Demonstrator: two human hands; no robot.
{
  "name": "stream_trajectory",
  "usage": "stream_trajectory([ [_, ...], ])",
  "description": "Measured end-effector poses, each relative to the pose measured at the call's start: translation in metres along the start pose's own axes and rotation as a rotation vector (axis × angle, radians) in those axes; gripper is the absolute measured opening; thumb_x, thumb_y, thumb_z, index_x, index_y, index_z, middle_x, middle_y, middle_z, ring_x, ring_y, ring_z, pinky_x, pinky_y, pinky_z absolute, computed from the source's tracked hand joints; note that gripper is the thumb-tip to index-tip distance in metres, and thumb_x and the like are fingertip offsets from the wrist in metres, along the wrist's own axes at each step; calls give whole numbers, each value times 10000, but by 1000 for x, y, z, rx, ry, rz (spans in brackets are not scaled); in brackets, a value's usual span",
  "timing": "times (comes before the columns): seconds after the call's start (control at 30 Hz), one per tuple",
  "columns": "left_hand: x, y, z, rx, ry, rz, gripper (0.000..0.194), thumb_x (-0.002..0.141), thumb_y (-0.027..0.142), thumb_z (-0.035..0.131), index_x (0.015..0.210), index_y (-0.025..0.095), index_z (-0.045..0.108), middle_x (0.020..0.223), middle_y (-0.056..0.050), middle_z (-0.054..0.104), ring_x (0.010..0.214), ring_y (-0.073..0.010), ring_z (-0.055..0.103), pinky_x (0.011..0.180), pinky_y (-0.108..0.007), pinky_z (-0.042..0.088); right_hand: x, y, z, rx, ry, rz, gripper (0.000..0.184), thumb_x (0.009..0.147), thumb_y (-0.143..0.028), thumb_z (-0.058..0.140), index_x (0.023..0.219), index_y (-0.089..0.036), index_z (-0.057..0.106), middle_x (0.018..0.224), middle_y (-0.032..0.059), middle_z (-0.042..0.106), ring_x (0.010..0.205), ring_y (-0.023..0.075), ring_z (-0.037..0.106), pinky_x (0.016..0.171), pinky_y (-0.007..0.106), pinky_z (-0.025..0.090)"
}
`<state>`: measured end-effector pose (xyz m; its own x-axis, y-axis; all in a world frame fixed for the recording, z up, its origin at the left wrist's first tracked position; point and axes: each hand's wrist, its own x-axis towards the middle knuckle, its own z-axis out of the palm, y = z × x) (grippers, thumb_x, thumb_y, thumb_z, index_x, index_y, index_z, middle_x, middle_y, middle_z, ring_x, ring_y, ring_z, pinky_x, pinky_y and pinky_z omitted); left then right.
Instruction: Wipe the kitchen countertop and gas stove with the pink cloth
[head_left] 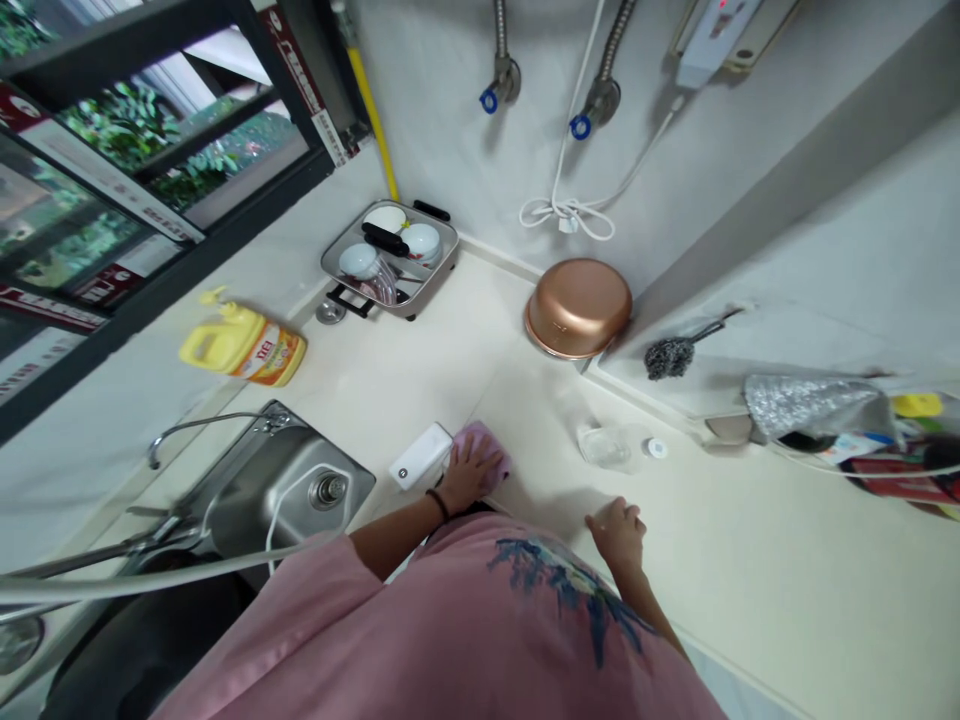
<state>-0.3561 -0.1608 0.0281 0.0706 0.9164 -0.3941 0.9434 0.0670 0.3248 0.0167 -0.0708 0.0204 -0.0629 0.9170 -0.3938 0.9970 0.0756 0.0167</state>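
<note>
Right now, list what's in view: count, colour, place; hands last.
Cloth: 1, purple, centre
Box: 1, white, beside cloth
Container: 1, clear, right of cloth
Cap: 1, white, beside container
Pot: 1, copper, by wall
Pan: 1, grey, far corner
Bowls: several, white, in pan
Window: 1, dark, upper left
Pipe: 1, yellow, beside window
Bottle: 1, yellow, below window
Sink: 1, grey, left
Valve handles: 2, blue, on wall
Scrubber: 1, grey, right wall
Bag: 1, silver, right
Packages: several, mixed, far right
Counter: 1, cream, centre
Shirt: 1, pink, bottom
Left hand: 1, bare, on cloth
Right hand: 1, bare, near container
</note>
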Motion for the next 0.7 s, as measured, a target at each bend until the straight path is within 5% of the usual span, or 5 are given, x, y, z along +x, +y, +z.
stream_trajectory([
  [0.17, -5, 3, 9, 32, 17, -26, 831, 985, 461, 720, 1728, 386, 356, 1847, -104, 180, 1683, -488, 66, 1276, -767, 204, -1, -1, -2, 27, -27, 8, 854, 968, -476, 537, 1610, 48, 329, 1587, 387, 433, 1427, 485, 506, 1182, 536, 354],
  [0.53, 130, 39, -60, -136, 64, -163, 822, 963, 430, 697, 1712, 429, 357, 1854, -66, 150, 1682, -486, 30, 1271, -795, 161, 0, 2, -19, 45, -96, -23, 835, 955, -443, 558, 1627, -1, 335, 1580, 342, 467, 1398, 470, 522, 1148, 521, 410],
  [0.7, 111, 60, -38, -125, 71, -118, 807, 978, 416, 684, 1717, 413, 360, 1858, -68, 130, 1683, -482, 18, 1280, -790, 147, -1, 12, -25, 60, -118, -74, 810, 959, -436, 607, 1629, -42, 380, 1574, 305, 484, 1401, 428, 534, 1169, 484, 409],
])
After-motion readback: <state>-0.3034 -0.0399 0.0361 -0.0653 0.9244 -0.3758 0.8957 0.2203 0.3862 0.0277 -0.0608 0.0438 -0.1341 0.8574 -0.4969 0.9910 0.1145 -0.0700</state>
